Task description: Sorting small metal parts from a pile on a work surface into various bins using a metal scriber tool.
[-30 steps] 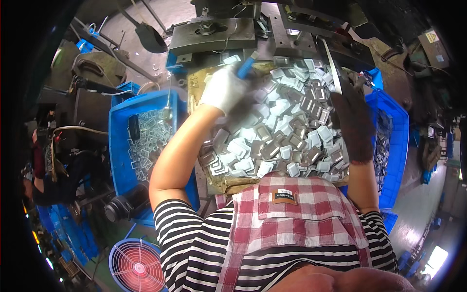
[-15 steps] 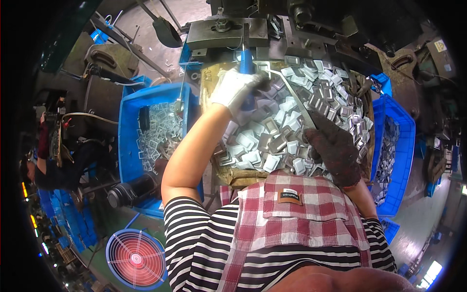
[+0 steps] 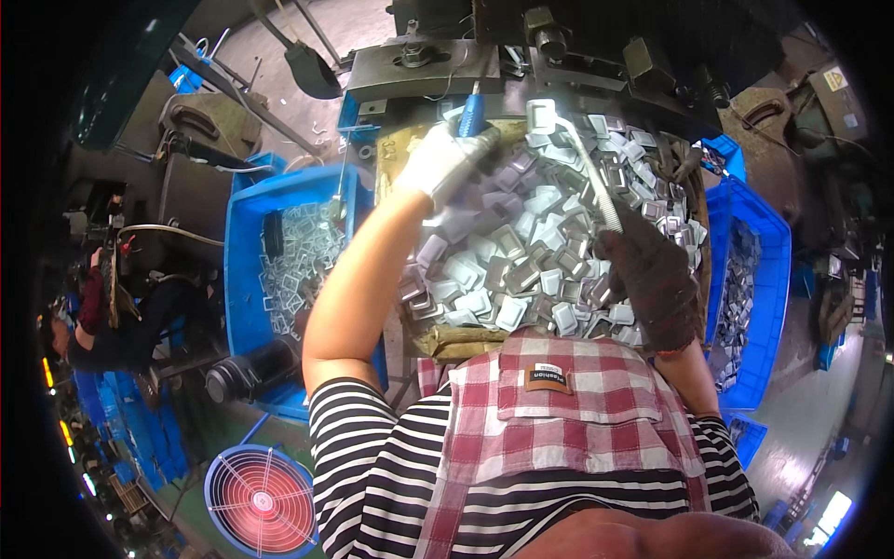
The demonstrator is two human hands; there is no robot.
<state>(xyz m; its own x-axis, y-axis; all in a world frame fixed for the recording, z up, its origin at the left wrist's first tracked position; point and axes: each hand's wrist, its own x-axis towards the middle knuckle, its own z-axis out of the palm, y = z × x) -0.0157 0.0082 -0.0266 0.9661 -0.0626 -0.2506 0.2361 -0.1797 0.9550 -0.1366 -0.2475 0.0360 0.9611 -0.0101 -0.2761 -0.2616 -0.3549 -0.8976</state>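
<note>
Presently gripping tweezers [image 3: 593, 173] in curled fingers of right hand [image 3: 656, 284], long axis forward-left to small metal tray [image 3: 541, 116] at tip, by far edge of heap [image 3: 545, 247]; nearer left hand [image 3: 441, 164], wrapped around blue-handled tool [image 3: 473, 116].

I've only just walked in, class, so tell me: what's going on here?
A person in a checked apron works over a heap of small, pale and grey pieces. The white-gloved left hand grips a blue-handled tool; the dark-gloved right hand grips a long, thin tool, with one piece right by its tip. A left blue bin and a right blue bin flank the heap, both containing small parts.
</note>
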